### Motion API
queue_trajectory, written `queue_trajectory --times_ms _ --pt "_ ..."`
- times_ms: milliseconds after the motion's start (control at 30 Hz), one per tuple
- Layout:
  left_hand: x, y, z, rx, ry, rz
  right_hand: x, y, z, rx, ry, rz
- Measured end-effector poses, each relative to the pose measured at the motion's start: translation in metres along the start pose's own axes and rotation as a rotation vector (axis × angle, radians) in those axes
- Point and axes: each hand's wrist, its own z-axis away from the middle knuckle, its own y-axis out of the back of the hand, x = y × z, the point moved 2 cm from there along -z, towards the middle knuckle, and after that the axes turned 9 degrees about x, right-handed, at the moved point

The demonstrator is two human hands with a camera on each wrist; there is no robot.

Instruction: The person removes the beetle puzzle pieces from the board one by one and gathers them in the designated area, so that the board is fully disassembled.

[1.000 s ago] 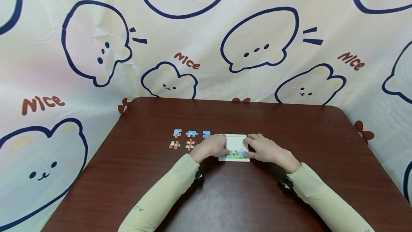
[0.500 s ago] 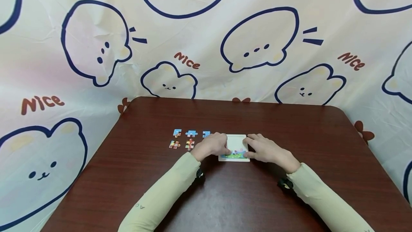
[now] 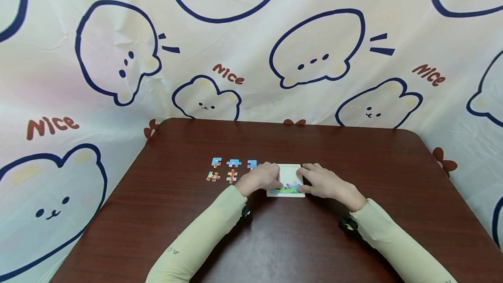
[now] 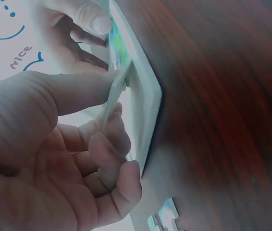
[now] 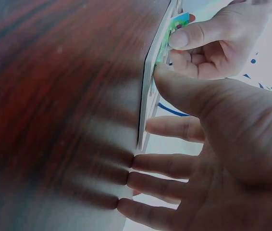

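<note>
A white puzzle tray (image 3: 289, 195) lies on the table between my hands, with a green and colourful strip of picture along its near side. At its left end my left hand (image 3: 262, 175) pinches a puzzle piece (image 4: 118, 91) between thumb and fingers. Seen from the left wrist, that piece stands tilted, its lower edge at the tray rim. The head view hides it behind the hand. My right hand (image 3: 324, 181) steadies the tray's right side: the thumb touches the rim, while straight fingers reach down to the tray edge and tabletop (image 5: 68, 96).
Left of the tray, several loose puzzle pieces lie in two rows, among them a blue piece (image 3: 234, 163) and a red one (image 3: 232, 176). A printed cloth (image 3: 251, 47) hangs behind the brown table (image 3: 259, 239).
My left hand has shifted slightly to the right over the tray, still pinching the piece. My right hand and the loose pieces stay where they were.
</note>
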Motion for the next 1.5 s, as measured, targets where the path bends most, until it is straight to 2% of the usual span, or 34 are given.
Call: queue_trajectory --times_ms 200,467,733,1000,1133,1267,1500 --pt "0.003 0.000 -0.001 -0.019 -0.037 -0.008 0.000 0.000 0.000 0.001 -0.006 -0.003" --pt "0.000 -0.001 0.004 0.045 -0.009 0.015 -0.001 0.002 -0.002 0.007 0.005 0.000" --pt "-0.009 0.001 0.008 0.060 -0.006 0.130 -0.002 0.004 -0.003 -0.011 -0.025 -0.001" --pt "-0.020 0.013 0.017 0.117 -0.061 0.267 -0.002 0.003 -0.001 -0.020 -0.038 -0.016" --pt "-0.027 0.018 0.021 0.144 -0.034 0.331 -0.001 0.003 0.000 -0.025 -0.049 -0.012" --pt "-0.034 0.019 0.025 0.166 -0.002 0.351 -0.001 0.002 0.000 -0.022 -0.036 -0.010" --pt "-0.048 0.019 0.032 0.173 0.010 0.412 -0.002 0.000 0.001 -0.014 -0.024 -0.028"
